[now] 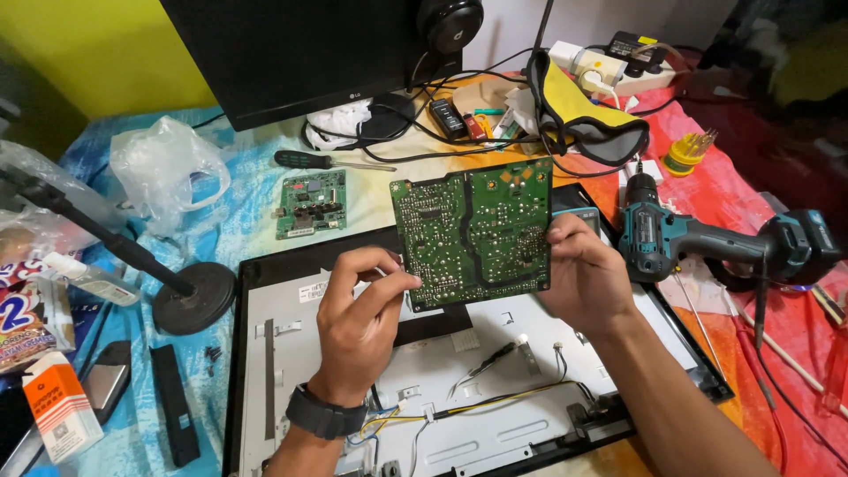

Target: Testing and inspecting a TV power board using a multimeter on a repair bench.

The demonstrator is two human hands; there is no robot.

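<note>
I hold a large green circuit board [474,231] upright between both hands, its solder side facing me. My left hand [360,320], with a black watch on the wrist, pinches the board's lower left edge. My right hand [586,276] grips its right edge. Below the board lies an opened monitor back [309,371] with a pale metal panel, a black frame and loose yellow and white wires [495,399].
A smaller green circuit board [311,202] and a screwdriver [327,162] lie behind. A teal cordless drill [707,238] rests at right. A black monitor [291,53], a microphone stand base [193,297], a plastic bag [168,168], a power strip [609,71] and cables crowd the table.
</note>
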